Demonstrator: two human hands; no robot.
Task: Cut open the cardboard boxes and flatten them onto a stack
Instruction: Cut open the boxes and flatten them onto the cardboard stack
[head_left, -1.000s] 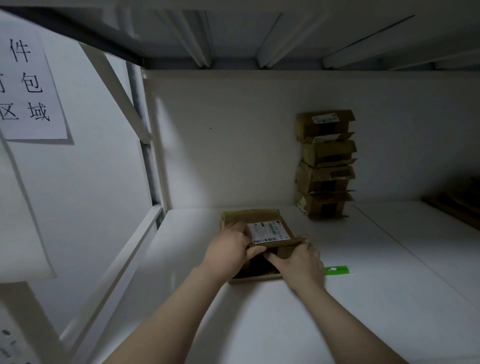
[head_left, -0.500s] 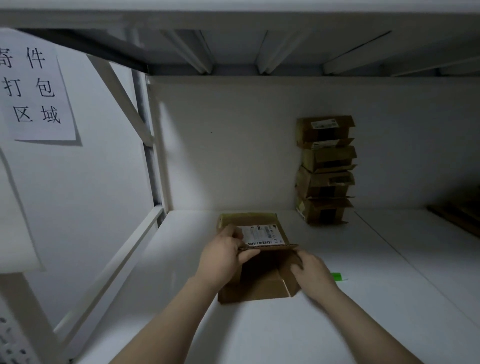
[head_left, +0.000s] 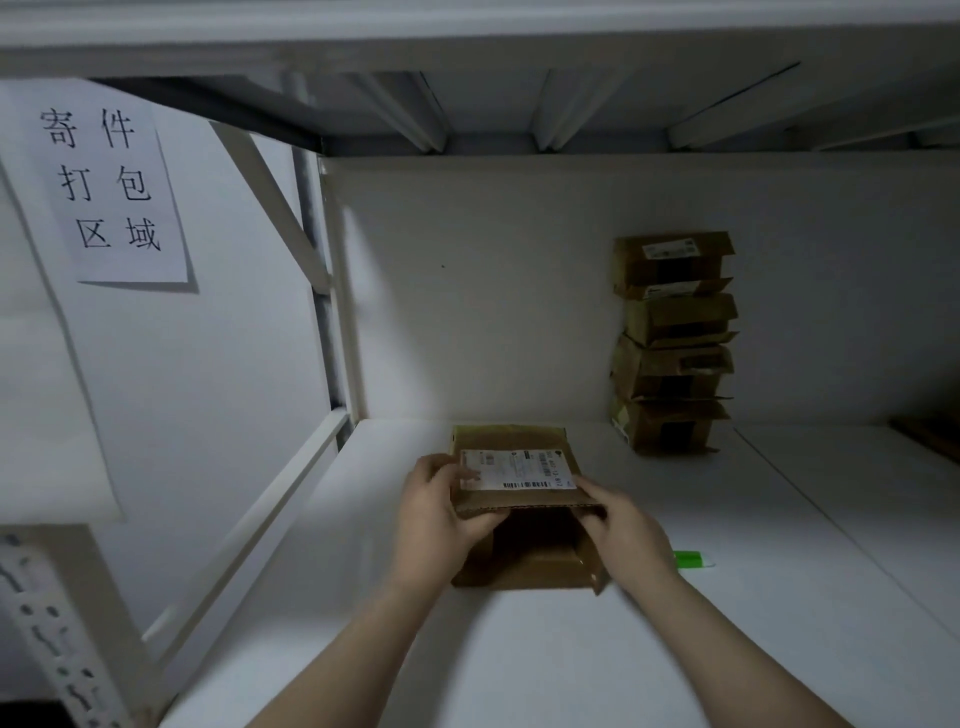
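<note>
Our left hand (head_left: 434, 514) and right hand (head_left: 626, 530) clasp the box (head_left: 524, 564) by its flap, fingers curled; the right wrist partly hides a green object (head_left: 693, 560).

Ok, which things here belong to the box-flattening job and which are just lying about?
Job: cardboard box, gripped by left hand and right hand; stacked boxes at the back wall; green object, possibly the cutter.
Just there: paper sign on the left wall.
</note>
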